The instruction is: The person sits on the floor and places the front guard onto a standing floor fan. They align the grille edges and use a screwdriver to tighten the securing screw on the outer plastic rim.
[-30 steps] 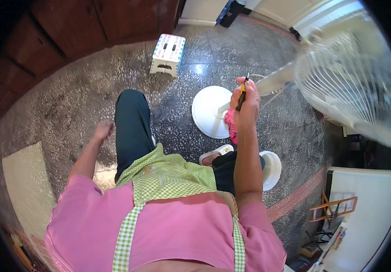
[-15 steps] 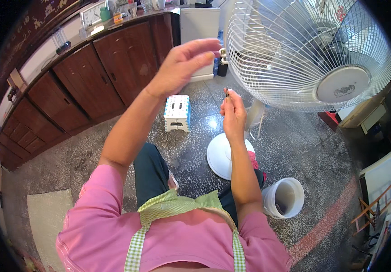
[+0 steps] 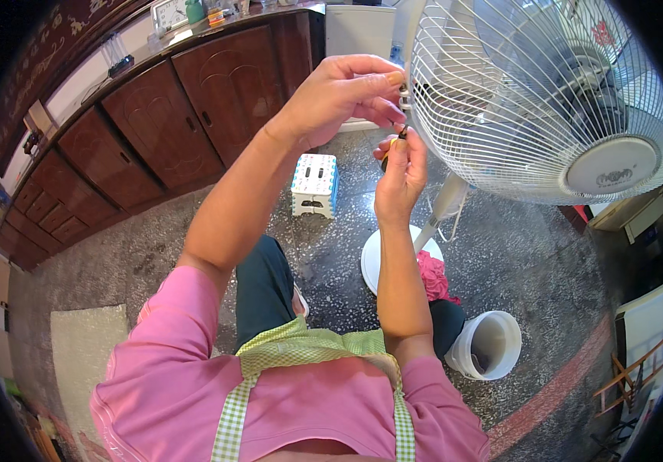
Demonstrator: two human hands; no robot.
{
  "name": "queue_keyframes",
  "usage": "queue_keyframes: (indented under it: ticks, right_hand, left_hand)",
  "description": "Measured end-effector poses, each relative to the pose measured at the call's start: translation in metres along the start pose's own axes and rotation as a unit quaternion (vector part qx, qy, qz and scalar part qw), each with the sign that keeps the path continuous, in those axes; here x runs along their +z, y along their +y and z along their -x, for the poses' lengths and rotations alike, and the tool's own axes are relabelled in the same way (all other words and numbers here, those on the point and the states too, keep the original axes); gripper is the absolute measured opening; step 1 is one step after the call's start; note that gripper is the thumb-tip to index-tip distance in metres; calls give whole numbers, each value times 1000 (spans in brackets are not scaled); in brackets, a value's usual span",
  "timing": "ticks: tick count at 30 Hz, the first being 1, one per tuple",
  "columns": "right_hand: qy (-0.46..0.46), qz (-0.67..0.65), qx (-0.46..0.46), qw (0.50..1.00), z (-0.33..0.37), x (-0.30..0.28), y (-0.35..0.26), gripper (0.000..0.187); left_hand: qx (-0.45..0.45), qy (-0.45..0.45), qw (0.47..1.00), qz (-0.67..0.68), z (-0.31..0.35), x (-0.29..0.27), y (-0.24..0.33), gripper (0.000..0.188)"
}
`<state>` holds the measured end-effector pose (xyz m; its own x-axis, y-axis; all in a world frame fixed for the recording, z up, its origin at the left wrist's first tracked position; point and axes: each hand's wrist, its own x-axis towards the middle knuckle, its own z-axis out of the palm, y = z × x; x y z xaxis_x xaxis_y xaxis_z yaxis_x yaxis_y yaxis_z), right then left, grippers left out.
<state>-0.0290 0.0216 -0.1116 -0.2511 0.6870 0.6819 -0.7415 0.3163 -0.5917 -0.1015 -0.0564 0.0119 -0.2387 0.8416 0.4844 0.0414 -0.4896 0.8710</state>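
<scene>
Appears early on at a white pedestal fan (image 3: pixel 531 123), just right of both hands and seemingly in one piece, with a small black-and-yellow tool (image 3: pixel 391 146) already in grasp and a white clip (image 3: pixel 405 98) in place at the rim; seemingly leaves work there unfinished. Holds the left hand (image 3: pixel 339 96) higher, with fingers pointed right toward the clip and thumb and forefinger drawn close; cannot tell whether pinching anything. Pinches the tool in the right hand (image 3: pixel 401 173), just below the left; cannot tell whether touching the fan. Has a pink cloth (image 3: pixel 435 276) and a white bucket (image 3: pixel 494 346) below the right hand, a patterned stool (image 3: pixel 315 185) below the left.
</scene>
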Motion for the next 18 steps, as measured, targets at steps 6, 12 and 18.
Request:
queue_keyframes:
  ticks: [6, 12, 18]
  right_hand:
    - [7, -6, 52, 999, 1, -3, -6, 25]
    - [-11, 26, 37, 999, -2, -1, -9, 29]
    - [-6, 30, 29, 999, -5, -1, -10, 26]
  left_hand:
    - [-92, -44, 994, 28, -7, -10, 0, 19]
    - [-112, -101, 987, 54, -12, -16, 1, 27]
    - [-179, -61, 980, 68, -15, -8, 9, 20]
